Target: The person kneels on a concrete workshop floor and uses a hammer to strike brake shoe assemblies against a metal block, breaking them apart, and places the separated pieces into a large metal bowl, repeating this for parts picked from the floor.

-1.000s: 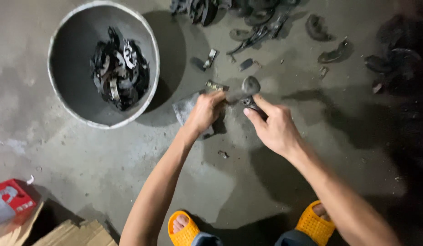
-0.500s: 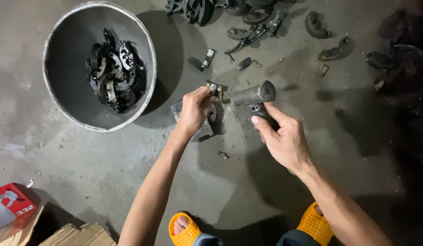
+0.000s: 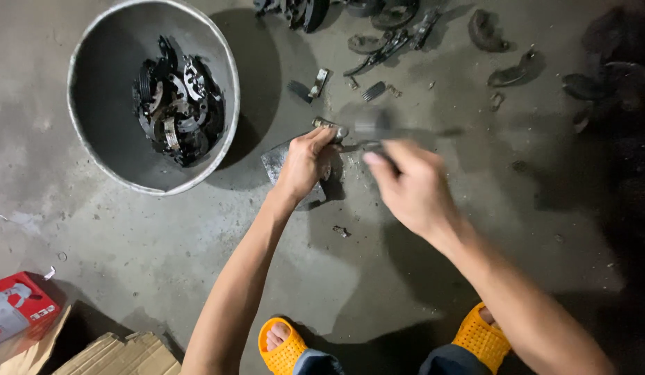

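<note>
Pinning metal part (image 3: 327, 126) under left hand (image 3: 305, 163), right hand (image 3: 409, 184) beside

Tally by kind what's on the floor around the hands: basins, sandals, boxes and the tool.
Metal basin, holding dark metal parts: 1
Orange sandals: 2
Red box: 1
Cardboard box: 1
Hammer in the right hand, blurred: 1
Metal block under the left hand: 1
Total: 7
Loose dark parts at the top are too jumbled to count.
</note>
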